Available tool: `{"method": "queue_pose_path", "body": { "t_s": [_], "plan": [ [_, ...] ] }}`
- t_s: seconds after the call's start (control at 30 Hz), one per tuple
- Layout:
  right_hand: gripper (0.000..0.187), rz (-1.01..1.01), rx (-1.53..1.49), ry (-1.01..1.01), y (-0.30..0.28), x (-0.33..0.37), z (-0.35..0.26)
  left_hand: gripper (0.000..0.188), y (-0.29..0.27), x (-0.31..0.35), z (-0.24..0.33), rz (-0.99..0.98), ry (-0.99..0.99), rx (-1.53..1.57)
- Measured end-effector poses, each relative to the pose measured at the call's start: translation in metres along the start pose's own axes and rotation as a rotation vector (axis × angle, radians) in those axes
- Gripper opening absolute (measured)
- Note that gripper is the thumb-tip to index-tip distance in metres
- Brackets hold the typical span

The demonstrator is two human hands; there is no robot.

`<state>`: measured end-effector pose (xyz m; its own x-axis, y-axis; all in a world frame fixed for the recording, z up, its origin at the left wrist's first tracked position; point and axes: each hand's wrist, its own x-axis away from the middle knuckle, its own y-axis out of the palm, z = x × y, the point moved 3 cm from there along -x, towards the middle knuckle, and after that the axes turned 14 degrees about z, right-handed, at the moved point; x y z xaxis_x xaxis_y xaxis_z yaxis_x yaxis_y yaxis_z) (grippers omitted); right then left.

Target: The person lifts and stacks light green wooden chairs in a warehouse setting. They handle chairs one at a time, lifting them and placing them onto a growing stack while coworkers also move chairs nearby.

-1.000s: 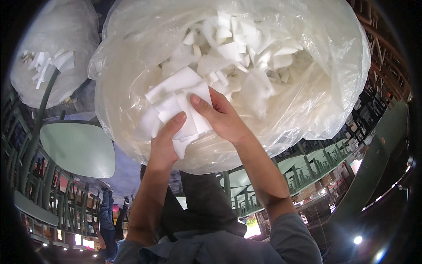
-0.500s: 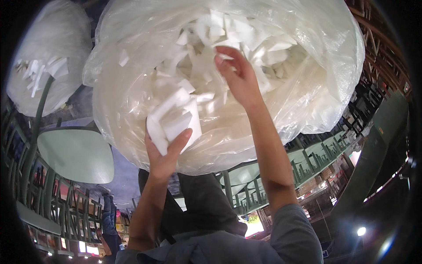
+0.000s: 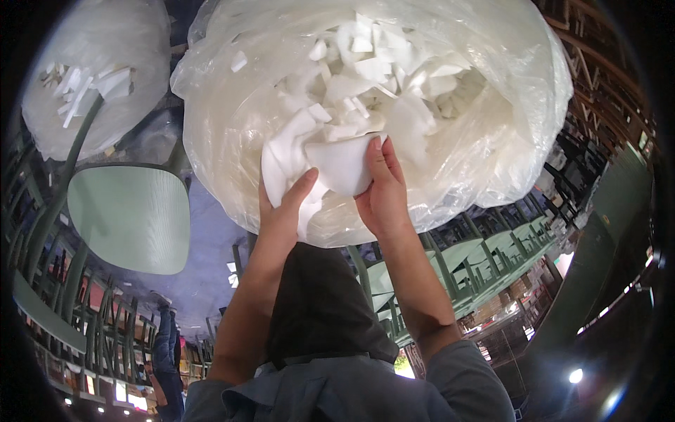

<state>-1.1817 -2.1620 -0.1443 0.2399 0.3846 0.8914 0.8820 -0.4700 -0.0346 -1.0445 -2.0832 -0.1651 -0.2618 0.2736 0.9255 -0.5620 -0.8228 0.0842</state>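
Note:
A large clear plastic bag (image 3: pixel 492 169) lies open in front of me, with many white foam scraps (image 3: pixel 373 56) heaped inside. Over its near rim my left hand (image 3: pixel 285 214) grips a bunch of white foam pieces (image 3: pixel 285 155), thumb on top and fingers underneath, mostly hidden. My right hand (image 3: pixel 384 190) pinches the right edge of a thin white foam sheet (image 3: pixel 339 165) between thumb and fingers. The sheet's left end meets the foam in my left hand; whether the two are joined I cannot tell.
A pale green chair seat (image 3: pixel 130 218) is at the left, beside a second plastic bag (image 3: pixel 84 133) of white scraps (image 3: pixel 105 84). Green chairs (image 3: pixel 478 260) stand in rows on the right, and more stacked frames (image 3: pixel 105 330) at lower left. Another person (image 3: pixel 166 352) stands at lower left.
My right hand has drawn back from the scraps in the bag toward my left hand and now pinches a foam sheet. The left hand, still holding foam, has shifted slightly right and up.

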Motion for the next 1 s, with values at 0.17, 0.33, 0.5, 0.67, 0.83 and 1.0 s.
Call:
{"method": "queue_pose_path", "body": {
  "t_s": [0.17,0.33,0.5,0.67,0.83,1.0],
  "plan": [
    [0.024,0.142,0.238,-0.751,-0.004,0.025,-0.024,0.067,-0.017,0.006,-0.008,0.271,0.093,0.081],
    [0.038,-0.279,1.046,-1.218,0.035,0.069,0.029,0.048,-0.026,0.01,-0.02,0.041,-0.14,0.299],
    [0.019,-0.742,0.859,-0.331,-0.003,0.03,0.036,0.049,-0.061,0.011,-0.018,0.031,-0.154,0.188],
    [0.02,-0.398,1.477,-1.349,-0.085,-0.106,-0.126,0.059,-0.06,0.05,-0.049,0.096,0.022,-0.055],
    [0.058,-0.552,3.107,0.012,-0.3,-0.126,-0.243,0.061,0.023,0.071,-0.077,-0.049,-0.001,-0.053],
    [0.04,-0.939,2.774,0.546,-0.449,-0.046,-0.213,0.057,0.185,0.061,-0.153,-0.742,0.616,-0.582]
  ]
}}
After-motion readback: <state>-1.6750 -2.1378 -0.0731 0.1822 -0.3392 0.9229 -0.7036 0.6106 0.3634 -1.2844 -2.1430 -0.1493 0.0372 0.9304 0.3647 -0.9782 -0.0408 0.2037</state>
